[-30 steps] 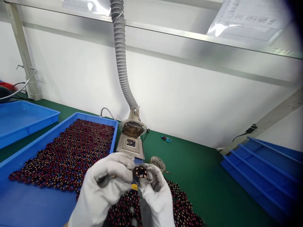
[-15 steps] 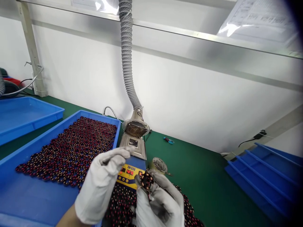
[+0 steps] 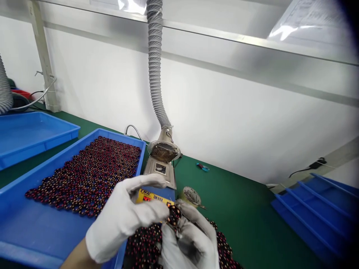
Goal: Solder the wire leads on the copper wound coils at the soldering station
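Observation:
My right hand [image 3: 193,237], in a white glove with grey-stained fingertips, grips a small dark ring-shaped part [image 3: 174,215] with copper and red spots. Close by on the left is my left hand [image 3: 127,215], also in a white glove, its thumb and index finger spread apart. One of its fingertips reaches the ring's left side; whether it touches cannot be made out. Beneath both hands lies a heap of similar rings [image 3: 144,243], partly hidden. Just behind the hands stands a yellow and blue solder pot [image 3: 147,197] with a red digital display, partly covered by my left hand.
A blue tray [image 3: 42,231] with many rings lies left, another blue tray [image 3: 39,147] beyond it. An exhaust hose [image 3: 155,63] hangs over the pot. A small tin [image 3: 190,196], blue-handled cutters [image 3: 202,167] and stacked blue trays [image 3: 316,213] are to the right.
My left hand has moved right and toward the ring, and its closed fingers have spread apart. My right hand keeps the ring in nearly the same place. The view has shifted slightly.

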A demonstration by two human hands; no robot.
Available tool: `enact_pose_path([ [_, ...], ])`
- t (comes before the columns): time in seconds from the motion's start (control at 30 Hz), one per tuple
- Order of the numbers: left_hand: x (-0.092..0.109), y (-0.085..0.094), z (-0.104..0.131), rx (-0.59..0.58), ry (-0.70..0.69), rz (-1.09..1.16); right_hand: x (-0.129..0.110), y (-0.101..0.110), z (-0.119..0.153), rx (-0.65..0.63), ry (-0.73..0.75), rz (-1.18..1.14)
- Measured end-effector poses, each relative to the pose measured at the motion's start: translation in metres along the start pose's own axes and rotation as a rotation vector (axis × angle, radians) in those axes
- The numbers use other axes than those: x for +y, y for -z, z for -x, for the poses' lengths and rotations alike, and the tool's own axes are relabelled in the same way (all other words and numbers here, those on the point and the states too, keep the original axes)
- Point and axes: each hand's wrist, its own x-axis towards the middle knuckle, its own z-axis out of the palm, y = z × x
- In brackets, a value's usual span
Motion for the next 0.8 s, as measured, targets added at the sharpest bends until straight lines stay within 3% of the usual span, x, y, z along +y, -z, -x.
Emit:
enact_pose_path([
  [0.07,0.001,-0.006,-0.001,-0.042,0.078,-0.064,0.000,0.000,0.000,0.006,0.019,0.019],
  [0.17,-0.003,-0.015,-0.005,0.044,0.024,-0.111,0.000,0.000,0.000,0.006,0.021,0.025],
  [0.3,-0.012,-0.017,-0.008,0.069,0.014,0.083,0.003,0.000,0.002,-0.023,0.011,0.002],
  [0.47,-0.013,-0.006,-0.009,0.278,-0.237,0.181,0.009,0.000,0.000,-0.034,-0.038,-0.135],
  [0.6,-0.003,0.011,-0.001,0.391,-0.451,-0.044,0.014,0.004,-0.007,-0.107,-0.183,-0.279],
  [0.67,0.003,0.023,0.009,0.301,-0.446,-0.340,0.020,0.008,-0.016,-0.166,-0.321,-0.318],
  [0.8,0.000,0.057,0.034,-0.217,-0.554,-1.001,0.042,0.012,-0.048,-0.403,-0.579,-0.355],
])
